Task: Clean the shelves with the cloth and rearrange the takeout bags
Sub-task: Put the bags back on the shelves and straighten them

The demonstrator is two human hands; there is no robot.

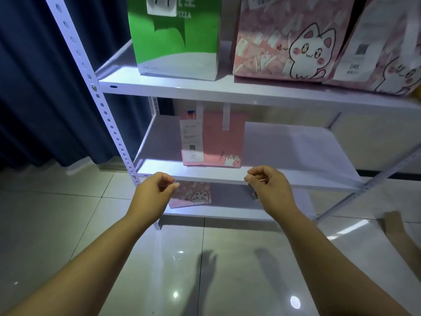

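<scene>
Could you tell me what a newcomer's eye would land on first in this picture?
The bright pink cat bag on the upper shelf, just right of the green-and-white bag, draws the eye first. Next come the left hand and right hand, fingers curled, raised in front of the middle shelf, where another pink bag stands toward the left.

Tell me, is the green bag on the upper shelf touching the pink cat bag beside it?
Apart. The head view shows a strip of bare shelf between the green bag and the pink cat bag.
</scene>
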